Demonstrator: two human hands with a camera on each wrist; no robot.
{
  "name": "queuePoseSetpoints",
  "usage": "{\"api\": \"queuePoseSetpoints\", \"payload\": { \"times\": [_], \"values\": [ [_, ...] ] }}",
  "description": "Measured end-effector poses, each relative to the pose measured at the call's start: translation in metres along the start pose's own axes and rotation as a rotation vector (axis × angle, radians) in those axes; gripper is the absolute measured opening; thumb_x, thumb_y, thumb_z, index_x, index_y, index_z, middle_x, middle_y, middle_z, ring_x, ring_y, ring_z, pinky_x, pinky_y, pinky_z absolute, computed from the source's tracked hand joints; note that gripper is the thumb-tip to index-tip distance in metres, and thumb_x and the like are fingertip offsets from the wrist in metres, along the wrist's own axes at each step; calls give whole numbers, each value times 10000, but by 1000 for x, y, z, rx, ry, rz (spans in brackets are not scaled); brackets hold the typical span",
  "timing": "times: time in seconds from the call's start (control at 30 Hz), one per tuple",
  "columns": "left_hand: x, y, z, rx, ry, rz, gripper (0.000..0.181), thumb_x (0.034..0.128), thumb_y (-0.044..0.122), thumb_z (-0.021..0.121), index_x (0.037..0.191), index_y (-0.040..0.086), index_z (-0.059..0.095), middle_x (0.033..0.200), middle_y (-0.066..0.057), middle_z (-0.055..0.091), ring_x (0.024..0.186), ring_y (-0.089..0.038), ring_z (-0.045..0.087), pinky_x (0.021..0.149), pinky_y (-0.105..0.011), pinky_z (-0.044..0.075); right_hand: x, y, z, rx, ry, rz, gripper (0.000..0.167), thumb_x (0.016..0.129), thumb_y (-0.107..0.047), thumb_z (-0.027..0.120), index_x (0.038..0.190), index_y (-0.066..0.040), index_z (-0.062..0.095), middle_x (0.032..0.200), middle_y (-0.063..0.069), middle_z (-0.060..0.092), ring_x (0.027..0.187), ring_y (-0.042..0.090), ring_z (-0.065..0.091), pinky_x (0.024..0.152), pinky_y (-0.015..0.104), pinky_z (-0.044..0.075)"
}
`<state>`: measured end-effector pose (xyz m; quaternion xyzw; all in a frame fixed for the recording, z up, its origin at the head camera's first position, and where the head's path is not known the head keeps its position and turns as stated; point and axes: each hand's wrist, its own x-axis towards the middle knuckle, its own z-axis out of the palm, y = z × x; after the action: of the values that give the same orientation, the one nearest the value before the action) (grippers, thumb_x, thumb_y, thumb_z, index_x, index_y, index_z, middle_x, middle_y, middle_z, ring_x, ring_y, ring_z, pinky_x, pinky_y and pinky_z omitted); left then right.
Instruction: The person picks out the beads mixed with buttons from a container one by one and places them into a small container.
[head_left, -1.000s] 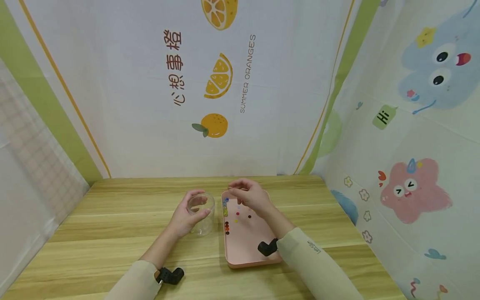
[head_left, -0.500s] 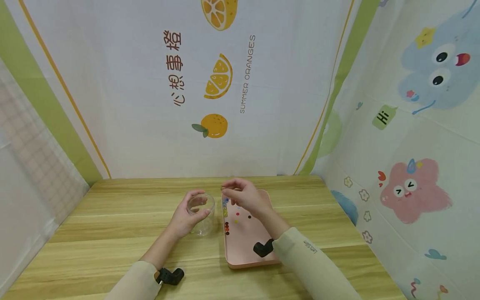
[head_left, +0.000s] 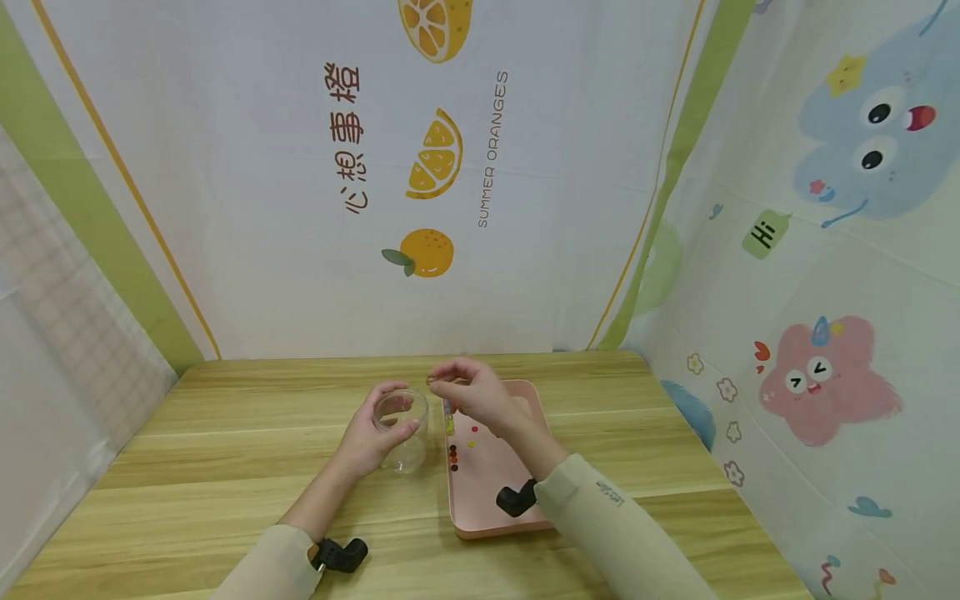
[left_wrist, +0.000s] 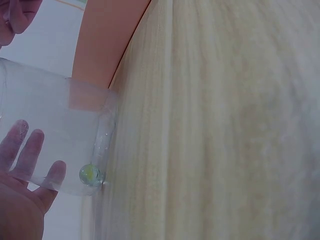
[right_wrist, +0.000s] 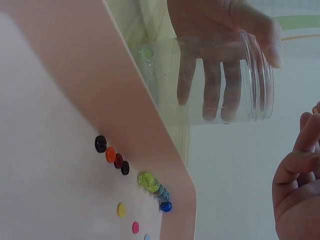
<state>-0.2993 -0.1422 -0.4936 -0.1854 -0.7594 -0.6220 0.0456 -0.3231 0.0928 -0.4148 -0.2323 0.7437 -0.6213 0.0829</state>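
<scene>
My left hand (head_left: 372, 433) grips a clear, open-topped jar (left_wrist: 47, 107), fingers and thumb curled round its upper part. The jar stands upright on the table, left of a pink tray (head_left: 495, 508). One glass marble (left_wrist: 90, 175) with a yellow-green swirl lies at its bottom. Beside the jar's mouth, above the tray's far left corner, is my right hand (head_left: 476, 395). It pinches a small orange-brown piece (right_wrist: 316, 110) between thumb and fingertips, too hidden to name. Inside the tray, a row of marbles (right_wrist: 147, 181) lies along the left wall, near a row of buttons (right_wrist: 110, 154).
More buttons lie loose in the tray, among them a yellow button (right_wrist: 121, 209) and a pink button (right_wrist: 135, 227). The wooden table (head_left: 247, 425) meets a white printed cloth (head_left: 270, 275) at its back edge.
My right hand has moved left from over the tray to near the jar's mouth, with the small piece still pinched. The left hand and jar stay in place.
</scene>
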Motion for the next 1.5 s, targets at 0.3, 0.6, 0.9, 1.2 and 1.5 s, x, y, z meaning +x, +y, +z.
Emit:
{"api": "queuePoseSetpoints", "payload": {
  "times": [0.3, 0.6, 0.9, 1.2, 1.5],
  "values": [
    [0, -1, 0, -2, 2, -2, 625, 1016, 116, 752, 1561, 49, 452, 1478, -315, 610, 1422, -462, 561, 1164, -682, 425, 4, 0, 8, -2, -24, -14, 300, 1030, -169, 741, 1288, -16, 726, 1092, -9, 735, 658, 130, 557, 613, 262, 501],
    [-2, -1, 0, 5, -1, -18, 615, 1021, 136, 749, 1558, 72, 456, 1497, -320, 597, 1431, -443, 562, 1172, -666, 427, 6, -3, 16, -40, -48, -20, 296, 1027, -184, 741, 1278, -28, 735, 1070, 16, 715, 687, 112, 595, 650, 276, 527],
    [-2, -1, 0, 6, 4, -17, 615, 1017, 140, 753, 1555, 89, 459, 1487, -289, 616, 1419, -442, 571, 1175, -679, 427, 11, 1, 22, -90, -44, -36, 241, 1042, -197, 738, 1251, -78, 751, 1091, 46, 736, 698, 116, 610, 662, 276, 535],
    [-2, -1, 0, 5, 6, -17, 622, 1016, 142, 755, 1556, 81, 453, 1471, -228, 640, 1408, -422, 583, 1174, -665, 431, 15, 5, 27, -125, -37, -34, 210, 1044, -188, 734, 1229, -90, 756, 1085, 74, 748, 685, 113, 610, 654, 267, 539],
    [-1, -2, 0, 2, 13, -8, 630, 1007, 132, 755, 1557, 73, 453, 1476, -243, 641, 1403, -435, 586, 1177, -687, 424, 15, 6, 28, -137, -42, -24, 204, 1046, -208, 738, 1224, -110, 757, 1059, 28, 739, 661, 120, 585, 646, 280, 521]
  ]
}}
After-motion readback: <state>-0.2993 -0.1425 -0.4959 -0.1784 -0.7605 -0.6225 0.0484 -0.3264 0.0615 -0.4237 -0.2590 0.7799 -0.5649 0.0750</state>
